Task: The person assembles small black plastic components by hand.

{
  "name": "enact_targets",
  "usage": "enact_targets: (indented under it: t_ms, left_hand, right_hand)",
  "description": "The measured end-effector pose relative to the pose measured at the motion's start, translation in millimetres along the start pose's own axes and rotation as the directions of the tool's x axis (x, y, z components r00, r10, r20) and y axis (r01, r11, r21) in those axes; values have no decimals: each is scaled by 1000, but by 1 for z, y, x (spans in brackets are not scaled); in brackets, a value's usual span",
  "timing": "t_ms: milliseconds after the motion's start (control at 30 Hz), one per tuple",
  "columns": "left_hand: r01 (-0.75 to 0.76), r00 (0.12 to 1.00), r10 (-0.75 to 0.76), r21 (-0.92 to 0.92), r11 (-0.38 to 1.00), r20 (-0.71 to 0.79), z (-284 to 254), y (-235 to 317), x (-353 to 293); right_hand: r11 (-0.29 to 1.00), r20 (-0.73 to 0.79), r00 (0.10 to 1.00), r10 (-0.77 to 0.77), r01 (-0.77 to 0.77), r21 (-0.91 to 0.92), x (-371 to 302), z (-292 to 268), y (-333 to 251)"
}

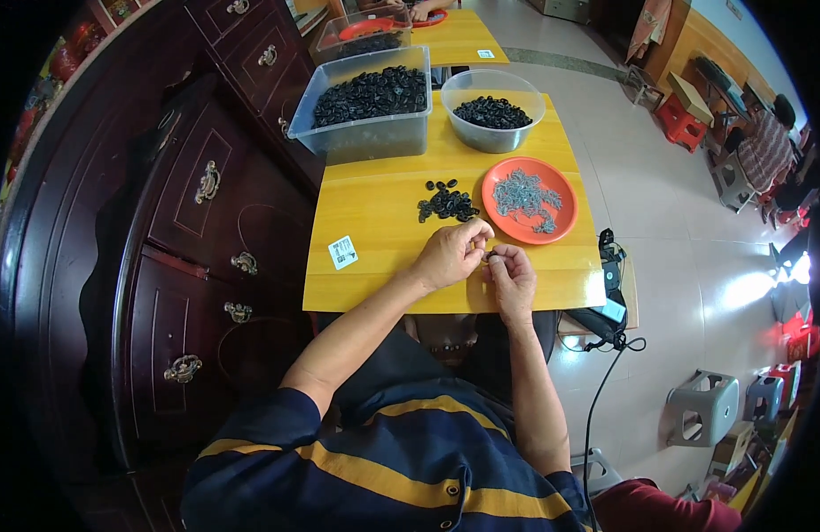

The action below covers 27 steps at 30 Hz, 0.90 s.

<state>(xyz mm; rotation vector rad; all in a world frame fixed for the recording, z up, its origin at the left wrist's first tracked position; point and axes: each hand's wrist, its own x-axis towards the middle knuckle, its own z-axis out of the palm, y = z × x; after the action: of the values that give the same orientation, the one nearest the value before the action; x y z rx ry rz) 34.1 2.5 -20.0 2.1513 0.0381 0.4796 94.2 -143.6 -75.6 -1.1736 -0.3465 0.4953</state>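
My two hands meet over the front part of the yellow table (pixel 365 288). My right hand (pixel 514 277) pinches a small black piece (pixel 491 255) between thumb and fingers. Close against it, my left hand (pixel 454 254) is closed, its fingertips together; whatever they hold is too small to make out. Just beyond the hands lies a loose pile of small black oval pieces (pixel 449 204). To its right, an orange-red plate (pixel 565 217) bears a heap of small grey metal-looking parts (pixel 523 193).
A clear rectangular bin (pixel 365 140) and a clear round bowl (pixel 494 138), both holding black pieces, stand at the back. Dark wooden drawers (pixel 192 230) border the left. A cable (pixel 596 399) hangs at the right. Another person's hands (pixel 421 11) are at a farther table.
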Motion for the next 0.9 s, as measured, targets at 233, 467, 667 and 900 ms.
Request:
enact_targets:
  t_ms: [233,467,667,900]
  left_hand:
    - [-26,1000,25,55,998,12,-1,1,4]
    - [-36,999,35,74,997,21,-5,0,6]
    - [-17,999,12,82,996,52,-5,4,4]
    - [-39,999,39,23,999,-10,-3,0,2]
  right_hand:
    - [1000,7,1000,6,-6,10,2,-2,4]
    - [1000,-13,1000,0,0,-16,2,2,0]
    - [999,-21,1000,-21,20,-49,2,-2,4]
    - [999,-13,1000,-20,20,-31,2,0,4]
